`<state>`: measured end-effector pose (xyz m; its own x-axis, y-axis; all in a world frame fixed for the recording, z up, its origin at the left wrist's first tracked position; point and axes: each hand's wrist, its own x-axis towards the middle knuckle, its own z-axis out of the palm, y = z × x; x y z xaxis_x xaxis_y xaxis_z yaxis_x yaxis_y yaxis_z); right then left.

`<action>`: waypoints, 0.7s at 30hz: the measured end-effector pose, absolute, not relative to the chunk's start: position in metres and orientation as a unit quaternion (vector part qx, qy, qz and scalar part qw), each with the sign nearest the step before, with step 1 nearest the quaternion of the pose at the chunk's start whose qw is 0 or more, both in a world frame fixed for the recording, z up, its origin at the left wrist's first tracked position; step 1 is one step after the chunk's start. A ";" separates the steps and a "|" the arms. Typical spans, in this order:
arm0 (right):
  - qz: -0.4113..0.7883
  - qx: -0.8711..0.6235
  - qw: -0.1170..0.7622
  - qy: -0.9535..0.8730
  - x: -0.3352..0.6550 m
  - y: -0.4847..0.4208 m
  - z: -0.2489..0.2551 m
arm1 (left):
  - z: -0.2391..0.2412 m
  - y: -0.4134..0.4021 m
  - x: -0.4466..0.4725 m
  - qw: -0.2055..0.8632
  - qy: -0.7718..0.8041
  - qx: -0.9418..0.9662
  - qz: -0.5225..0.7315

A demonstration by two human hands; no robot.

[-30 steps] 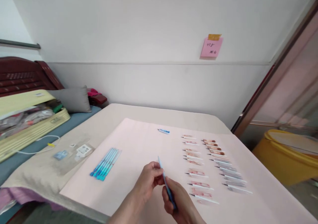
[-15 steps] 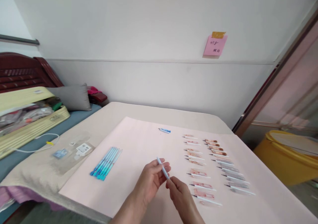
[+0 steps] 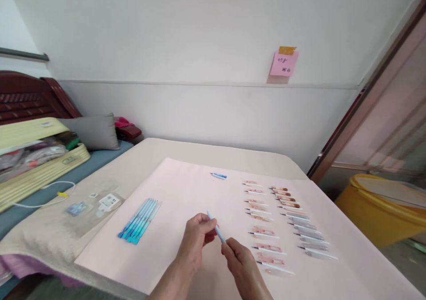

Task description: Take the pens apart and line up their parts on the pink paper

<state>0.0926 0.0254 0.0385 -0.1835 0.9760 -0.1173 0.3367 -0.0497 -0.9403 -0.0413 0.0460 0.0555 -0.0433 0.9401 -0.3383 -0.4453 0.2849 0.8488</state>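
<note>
Between my two hands a light-blue pen [image 3: 219,234] is held tilted, its upper end pointing away to the left. My right hand [image 3: 240,261] grips the pen's lower end, closed around it. My left hand [image 3: 196,238] is closed too, with thumb and curled fingers at the pen's upper part. Several blue pens [image 3: 141,220] lie side by side to the left on the pale pink sheet [image 3: 179,189]. Farther back lies a small blue pen with its parts apart [image 3: 218,175]. Right of my hands are rows of opened pens with dark tips [image 3: 268,247].
A clear plastic bag with a white label [image 3: 109,200] lies on the cloth at left. Beyond it are a yellow case [image 3: 71,160] and a grey pillow [image 3: 96,131]. A yellow bin [image 3: 372,211] stands at right. A pink note [image 3: 284,63] is taped to the wall.
My left fingers, spread behind the pen before, have curled in around its upper part. My right hand keeps its grip. The view has shifted slightly.
</note>
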 end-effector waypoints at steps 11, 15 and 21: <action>0.434 -0.541 0.356 -0.627 0.096 0.027 0.033 | 0.044 0.051 -0.039 0.660 0.472 0.157 0.563; 0.443 -0.530 0.338 -0.639 0.099 0.024 0.038 | 0.045 0.052 -0.042 0.647 0.477 0.140 0.578; 0.395 -0.561 0.289 -0.667 0.109 0.029 0.044 | 0.039 0.057 -0.048 0.634 0.465 0.108 0.609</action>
<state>0.1091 0.0285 0.0443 -0.2034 0.9774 -0.0582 0.5211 0.0578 -0.8515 -0.0482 0.0575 0.0387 -0.1730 0.8722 -0.4576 -0.6712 0.2356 0.7029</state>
